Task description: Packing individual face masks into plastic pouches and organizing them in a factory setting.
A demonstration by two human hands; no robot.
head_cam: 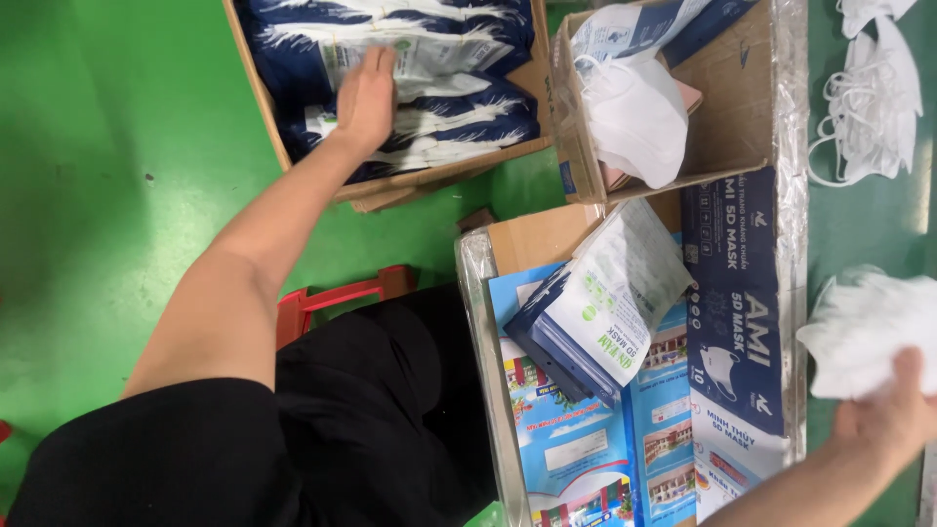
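A red plastic stool (337, 298) stands on the green floor (107, 146), partly hidden by black clothing. Beside it sits a smaller cardboard box (742, 98) holding white masks (634, 117) — a stack of blue-and-white packets (605, 307) rests just below it. More loose masks (874, 98) lie on the green tabletop (859, 224) — top right.

Black short sleeve, black trousers; bare forearms, no gloves
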